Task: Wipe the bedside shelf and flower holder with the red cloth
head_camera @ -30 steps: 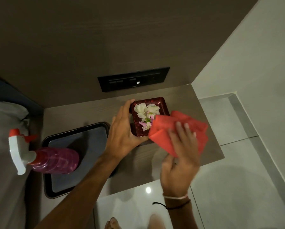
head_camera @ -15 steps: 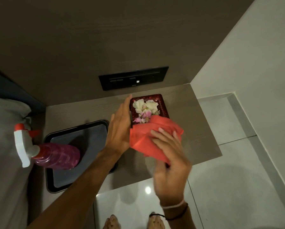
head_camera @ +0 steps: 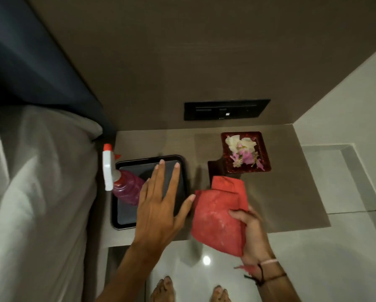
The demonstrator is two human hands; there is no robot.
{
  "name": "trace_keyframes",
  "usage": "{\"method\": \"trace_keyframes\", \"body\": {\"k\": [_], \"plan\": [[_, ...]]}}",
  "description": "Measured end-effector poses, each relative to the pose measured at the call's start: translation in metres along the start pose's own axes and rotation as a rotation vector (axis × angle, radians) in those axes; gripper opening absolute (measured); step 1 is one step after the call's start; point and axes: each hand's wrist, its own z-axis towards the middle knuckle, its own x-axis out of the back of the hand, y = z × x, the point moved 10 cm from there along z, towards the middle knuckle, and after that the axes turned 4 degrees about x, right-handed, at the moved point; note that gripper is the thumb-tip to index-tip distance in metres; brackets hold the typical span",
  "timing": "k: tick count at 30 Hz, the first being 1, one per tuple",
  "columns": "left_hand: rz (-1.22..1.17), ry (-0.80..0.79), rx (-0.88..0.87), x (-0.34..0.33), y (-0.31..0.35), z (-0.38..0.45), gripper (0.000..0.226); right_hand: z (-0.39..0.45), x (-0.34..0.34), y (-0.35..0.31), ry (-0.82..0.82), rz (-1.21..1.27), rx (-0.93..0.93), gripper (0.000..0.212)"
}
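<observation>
Red cloth [head_camera: 218, 216], one piece and folded, is gripped along its lower right edge by the right hand [head_camera: 251, 232] and held over the front of the bedside shelf [head_camera: 291, 192], just in front of the flower holder [head_camera: 245, 152]. One holder is seen, a dark red square dish on a dark base, set at the back of the shelf below a black switch panel [head_camera: 226, 109]; white and pink petals [head_camera: 243, 153] lie loose inside it, too jumbled to be counted. The left hand [head_camera: 160, 205] is spread flat with fingers apart, nothing grasped, poised above the one black tray [head_camera: 182, 182] at the shelf's left end; whether the tray is touched cannot be told. One pink spray bottle [head_camera: 126, 186] with a white and red trigger head rests on that tray beside the grey bedding [head_camera: 41, 192].

The holder appears to be left alone for now, and the wiping of the shelf surface is judged to be the step in hand. For the next move, the cloth would need to be pressed flat and drawn across the bare wood, with the tray perhaps shifted aside by the free hand so the strip beneath can be reached. Two bare feet are visible on the glossy floor [head_camera: 313, 258].
</observation>
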Motion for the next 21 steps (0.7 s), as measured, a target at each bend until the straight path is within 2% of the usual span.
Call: {"method": "trace_keyframes", "body": {"k": [3, 8, 11, 15, 17, 19, 21], "plan": [[-0.002, 0.045, 0.019, 0.012, -0.006, -0.007, 0.076, 0.025, -0.049, 0.007, -0.127, -0.076, -0.051, 0.051], [0.005, 0.048, 0.067, 0.019, -0.015, -0.009, 0.077, 0.081, -0.126, 0.021, -0.264, -0.139, -0.091, 0.031], [0.043, 0.037, 0.076, 0.019, -0.021, -0.013, 0.078, 0.1, -0.148, 0.027, -0.323, -0.434, 0.027, 0.038], [0.102, 0.021, 0.062, 0.016, -0.024, -0.023, 0.08, 0.087, -0.137, 0.008, -0.278, -0.905, 0.346, 0.055], [0.137, 0.004, 0.052, 0.019, -0.021, -0.033, 0.081, 0.062, -0.13, -0.001, -0.333, -1.126, 0.483, 0.066], [0.19, 0.002, 0.054, 0.033, -0.02, -0.037, 0.082, 0.044, -0.124, -0.007, -0.389, -1.335, 0.533, 0.077], [0.231, 0.016, 0.05, 0.059, -0.014, -0.046, 0.081, 0.017, -0.113, -0.018, -0.409, -1.495, 0.54, 0.078]]}}
